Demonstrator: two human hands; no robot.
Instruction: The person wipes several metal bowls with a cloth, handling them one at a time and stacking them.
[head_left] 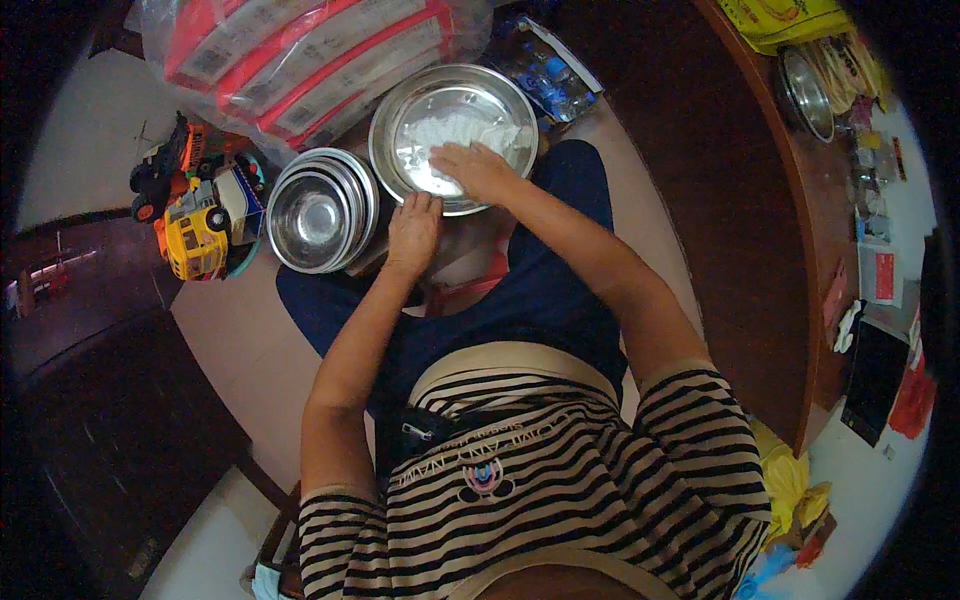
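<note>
Round Silver Metal Basin (400,112), Underside Hidden

Beside nested silver metal bowls (318,218), it holds whitish matter (475,130) I can't identify. The right hand (478,172) reaches inside, fingers outstretched; the left hand (414,232) meets the near rim, grip unclear to me.

The pale floor (235,335) carries toy trucks (195,240) and a bottle box (557,75); the support beneath the metal bowls (318,218) is mostly hidden.
</note>
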